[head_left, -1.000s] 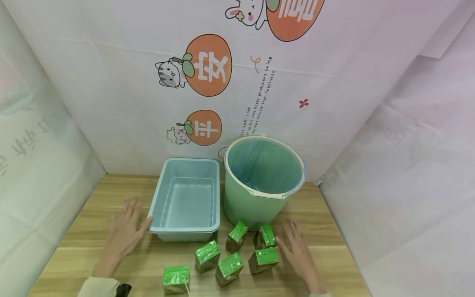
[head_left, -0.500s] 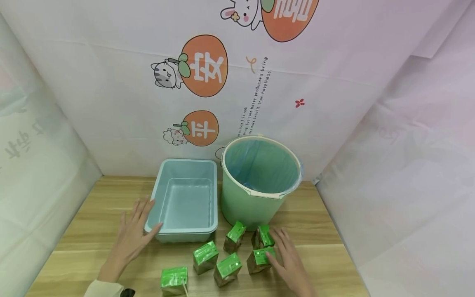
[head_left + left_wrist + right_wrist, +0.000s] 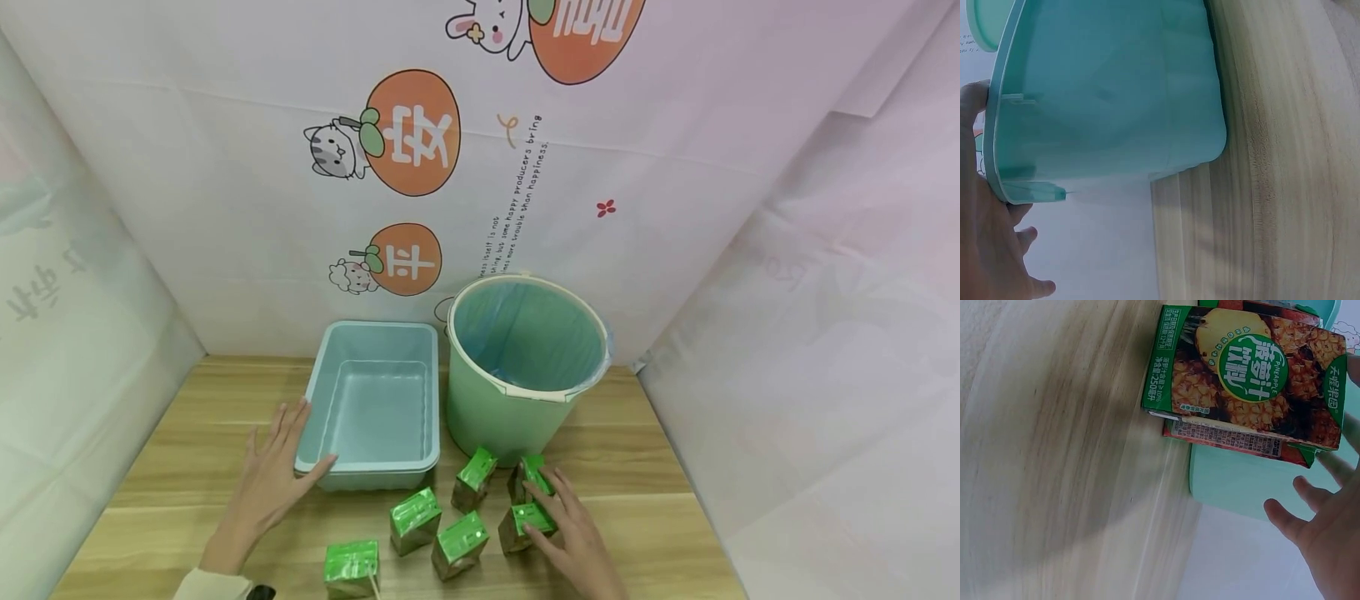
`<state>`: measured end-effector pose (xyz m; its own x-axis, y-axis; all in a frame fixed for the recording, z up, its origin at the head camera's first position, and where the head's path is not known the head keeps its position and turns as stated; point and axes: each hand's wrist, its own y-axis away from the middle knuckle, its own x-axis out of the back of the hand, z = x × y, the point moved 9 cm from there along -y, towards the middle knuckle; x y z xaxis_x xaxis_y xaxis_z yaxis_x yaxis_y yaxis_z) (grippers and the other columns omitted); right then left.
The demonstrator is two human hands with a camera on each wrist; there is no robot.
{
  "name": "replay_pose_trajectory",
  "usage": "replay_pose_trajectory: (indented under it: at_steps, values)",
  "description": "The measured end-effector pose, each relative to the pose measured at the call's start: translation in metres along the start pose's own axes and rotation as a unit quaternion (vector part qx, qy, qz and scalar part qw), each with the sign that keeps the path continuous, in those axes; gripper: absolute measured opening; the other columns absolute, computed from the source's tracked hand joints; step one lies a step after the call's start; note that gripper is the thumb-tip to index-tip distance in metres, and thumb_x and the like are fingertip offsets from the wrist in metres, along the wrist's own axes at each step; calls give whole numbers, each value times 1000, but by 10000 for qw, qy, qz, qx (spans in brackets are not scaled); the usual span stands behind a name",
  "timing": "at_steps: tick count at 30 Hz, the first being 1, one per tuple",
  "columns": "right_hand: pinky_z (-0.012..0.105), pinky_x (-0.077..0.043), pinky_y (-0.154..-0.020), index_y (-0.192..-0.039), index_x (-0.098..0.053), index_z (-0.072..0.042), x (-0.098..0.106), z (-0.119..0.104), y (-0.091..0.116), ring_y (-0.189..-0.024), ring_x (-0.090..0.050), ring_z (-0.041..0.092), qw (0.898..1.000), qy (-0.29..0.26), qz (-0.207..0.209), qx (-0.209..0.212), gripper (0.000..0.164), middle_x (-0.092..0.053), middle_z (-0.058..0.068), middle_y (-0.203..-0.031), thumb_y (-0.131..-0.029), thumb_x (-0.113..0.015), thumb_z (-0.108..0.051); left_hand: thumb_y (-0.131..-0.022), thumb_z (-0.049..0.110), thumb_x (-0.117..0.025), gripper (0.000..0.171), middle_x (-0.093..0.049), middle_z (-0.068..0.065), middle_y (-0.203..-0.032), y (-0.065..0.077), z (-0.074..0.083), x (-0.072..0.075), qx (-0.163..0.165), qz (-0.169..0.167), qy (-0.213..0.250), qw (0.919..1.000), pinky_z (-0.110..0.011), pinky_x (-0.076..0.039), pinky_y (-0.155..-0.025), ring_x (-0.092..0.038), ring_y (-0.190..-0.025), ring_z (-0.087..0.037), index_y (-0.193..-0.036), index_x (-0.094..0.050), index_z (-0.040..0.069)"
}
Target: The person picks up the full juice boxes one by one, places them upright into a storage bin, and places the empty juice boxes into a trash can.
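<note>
Left hand: I'm seeing the left hand (image 3: 266, 483) spreading at the front-left corner of the blue tray (image 3: 375, 468), thumb lying over the front rim, fingers pointing along the left rim. Fingers are looking released, fairly straight; how firmly they're pressing, I'm not able to tell.
Right hand: I'm reading the right hand (image 3: 573, 537) as hovering around the near right carton (image 3: 513, 533), thumb and index spreading over its top. Fingers are showing as loose and extended, not clenching; light contact I'm unable to confirm.
Cartons: six green-topped ones are standing on the wooden table (image 3: 645, 517). The far right carton (image 3: 528, 470) is standing just behind the near right one; another carton (image 3: 472, 481) is standing by the bucket; two middle cartons (image 3: 414, 523) are sitting in front of the tray and bucket; the straw carton (image 3: 351, 567) is sitting nearest the table's left edge.
Print: in the right wrist view I'm getting a pineapple face (image 3: 1247, 375) on the closest carton.
Tray: it's sitting near the table's back edge, left of the green bucket (image 3: 495, 421).
Bucket: it's standing towards the table's back-right corner, a bluish liner (image 3: 609, 350) showing at its rim.
</note>
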<state>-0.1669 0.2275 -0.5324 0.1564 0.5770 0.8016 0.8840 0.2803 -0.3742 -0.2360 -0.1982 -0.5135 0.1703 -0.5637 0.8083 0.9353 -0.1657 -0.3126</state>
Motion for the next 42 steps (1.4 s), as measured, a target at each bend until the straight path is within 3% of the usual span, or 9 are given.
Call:
replay_pose_trajectory:
  at_steps: [7,11,15,20,25,27,30,35,42]
  values:
    - [80,-45,-97,-137,-71,-14,-3,-13,-1,-157,-23,40,9965,115,28,824,64,-44,22,-161,-79,-93,-27,-102,50,-64,91,-18,-18,-175,1,0,0,10,3,-17,10000,-80,2,-118,-9,-161,-43,-169,-21,5]
    - [65,-29,-120,-131,-72,-14,-2,-16,-2,-162,-11,27,9922,143,221,1220,68,-46,24,-159,-68,-97,-21,-102,50,-64,91,-18,-19,-175,0,0,0,35,-43,31,10000,-81,3,-117,-7,-161,-43,-169,-20,7]
    - [39,-3,-129,-122,-75,-14,2,-20,-4,-158,-23,39,9854,161,422,1644,66,-51,23,-155,-61,-99,-19,-102,50,-64,91,-16,-18,-175,1,-2,-2,82,-84,105,9999,-84,1,-116,-6,-161,-42,-169,-19,8]
    - [38,-1,-130,-114,-76,-9,10,-24,-5,-157,-29,35,9763,335,561,2062,62,-58,21,-147,-57,-98,-22,-102,50,-64,88,-16,-16,-176,0,-2,-3,65,-111,107,9999,-87,-4,-113,-6,-162,-42,-169,-24,8]
    - [36,-22,-128,-113,-76,-4,19,-30,-6,-150,-41,32,9749,511,474,2115,63,-62,19,-139,-56,-99,-20,-101,50,-65,87,-18,-16,-176,-1,-1,-2,0,-91,-29,10000,-87,-7,-113,-11,-160,-46,-167,-28,7]
    - [40,-42,-117,-111,-77,-3,23,-33,-7,-137,-52,34,9745,671,443,2095,62,-65,16,-133,-55,-100,-20,-101,50,-65,86,-18,-16,-175,-1,-1,-2,-3,-82,-42,10000,-87,-7,-113,-13,-159,-47,-167,-29,8]
    - [46,-57,-93,-111,-76,-2,30,-36,-10,-116,-64,33,9737,890,446,2048,63,-70,11,-123,-56,-99,-24,-102,50,-65,86,-17,-17,-175,-1,-1,-2,-20,-82,-43,10000,-86,-6,-114,-14,-158,-50,-168,-27,9]
    - [49,-62,-80,-115,-74,1,47,-42,-15,-96,-73,26,9724,914,523,2081,64,-77,10,-110,-60,-95,-26,-103,48,-64,85,-16,-17,-176,-1,1,-1,-78,-43,-75,9999,-87,-8,-113,-15,-158,-51,-169,-25,12]
    - [25,-61,-77,-118,-75,1,61,-47,-24,-88,-73,16,9773,489,323,2036,60,-73,3,-107,-66,-96,-19,-103,48,-64,83,-16,-16,-176,-1,4,0,-84,-1,-23,10000,-87,-8,-113,-13,-159,-48,-167,-28,10]
